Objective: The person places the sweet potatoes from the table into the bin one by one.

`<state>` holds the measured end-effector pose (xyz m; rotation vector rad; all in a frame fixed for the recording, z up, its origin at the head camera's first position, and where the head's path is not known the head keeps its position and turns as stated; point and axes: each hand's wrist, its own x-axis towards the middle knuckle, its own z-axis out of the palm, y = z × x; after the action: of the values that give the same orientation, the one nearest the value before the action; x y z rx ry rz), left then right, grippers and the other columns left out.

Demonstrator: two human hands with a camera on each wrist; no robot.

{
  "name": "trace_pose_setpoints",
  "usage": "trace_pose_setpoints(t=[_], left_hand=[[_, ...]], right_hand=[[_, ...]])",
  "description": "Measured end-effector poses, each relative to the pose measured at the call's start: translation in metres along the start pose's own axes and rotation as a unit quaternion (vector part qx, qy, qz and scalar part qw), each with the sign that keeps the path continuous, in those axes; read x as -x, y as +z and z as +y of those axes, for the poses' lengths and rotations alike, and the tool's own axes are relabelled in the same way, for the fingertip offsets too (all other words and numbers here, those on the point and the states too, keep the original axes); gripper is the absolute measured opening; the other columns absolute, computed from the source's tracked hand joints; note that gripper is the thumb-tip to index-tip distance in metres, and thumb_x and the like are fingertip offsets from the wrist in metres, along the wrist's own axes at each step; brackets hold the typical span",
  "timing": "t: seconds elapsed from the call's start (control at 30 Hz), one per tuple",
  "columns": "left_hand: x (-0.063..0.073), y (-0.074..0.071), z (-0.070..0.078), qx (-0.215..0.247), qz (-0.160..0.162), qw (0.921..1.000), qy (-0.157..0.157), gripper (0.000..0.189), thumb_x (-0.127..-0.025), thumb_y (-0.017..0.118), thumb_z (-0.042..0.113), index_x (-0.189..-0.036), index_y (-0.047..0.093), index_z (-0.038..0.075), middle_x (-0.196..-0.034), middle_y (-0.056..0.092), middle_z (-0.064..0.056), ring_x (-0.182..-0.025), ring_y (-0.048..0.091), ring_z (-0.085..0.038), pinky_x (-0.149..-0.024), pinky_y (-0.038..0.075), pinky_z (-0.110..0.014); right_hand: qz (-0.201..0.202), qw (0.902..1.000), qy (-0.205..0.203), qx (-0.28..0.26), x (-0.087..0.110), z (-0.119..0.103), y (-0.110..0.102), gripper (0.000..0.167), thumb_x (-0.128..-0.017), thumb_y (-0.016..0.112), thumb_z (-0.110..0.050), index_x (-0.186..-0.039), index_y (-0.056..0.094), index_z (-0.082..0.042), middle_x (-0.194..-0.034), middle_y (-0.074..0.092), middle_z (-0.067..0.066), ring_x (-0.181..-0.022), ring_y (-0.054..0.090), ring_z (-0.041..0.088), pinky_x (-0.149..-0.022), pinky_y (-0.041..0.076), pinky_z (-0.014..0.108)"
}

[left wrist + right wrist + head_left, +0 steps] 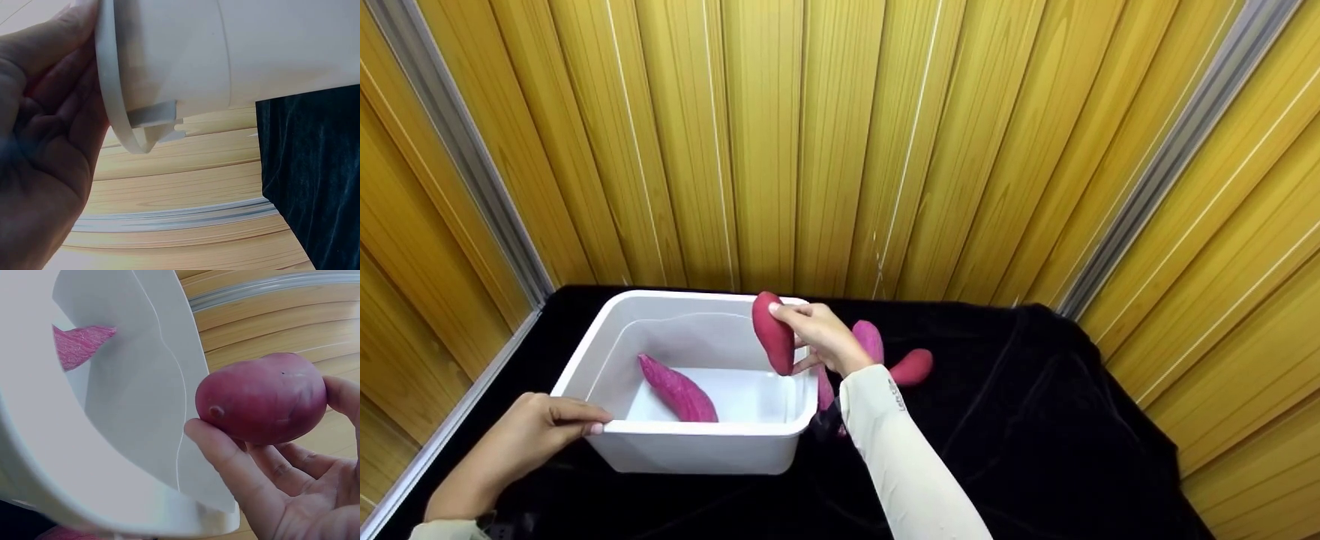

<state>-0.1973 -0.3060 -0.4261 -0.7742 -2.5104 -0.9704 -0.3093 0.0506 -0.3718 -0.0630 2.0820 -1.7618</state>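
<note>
Right hand [825,334] pinches a red sweet potato [773,339] mid-frame, up by the right side of the white bin [697,451]. Left hand [536,427] has the rim [705,429] pinched, lower left. Purple sweet potato [682,391] lying inside, few more sweet potatoes [913,367] off to the right.

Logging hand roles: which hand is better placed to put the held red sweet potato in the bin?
Likely the right hand: it grips the red sweet potato near the bin, while the left hand holds the rim.
</note>
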Motion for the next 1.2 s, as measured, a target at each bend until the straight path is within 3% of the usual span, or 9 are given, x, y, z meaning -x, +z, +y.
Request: trace_pose_setpoints(t=[1.2], left_hand=[[-0.0008, -0.0004, 0.0021, 0.006, -0.009, 0.9996, -0.025, 0.016, -0.073, 0.079, 0.001, -0.082, 0.079, 0.013, -0.08, 0.074, 0.012, -0.079, 0.058, 0.011, -0.068, 0.044, 0.0]], right_hand=[[-0.003, 0.9999, 0.011, 0.01, -0.0016, 0.0035, 0.0057, 0.049, -0.091, 0.064, -0.042, -0.129, 0.055, -0.013, -0.116, 0.065, 0.012, -0.099, 0.065, 0.028, -0.072, 0.059, 0.049]])
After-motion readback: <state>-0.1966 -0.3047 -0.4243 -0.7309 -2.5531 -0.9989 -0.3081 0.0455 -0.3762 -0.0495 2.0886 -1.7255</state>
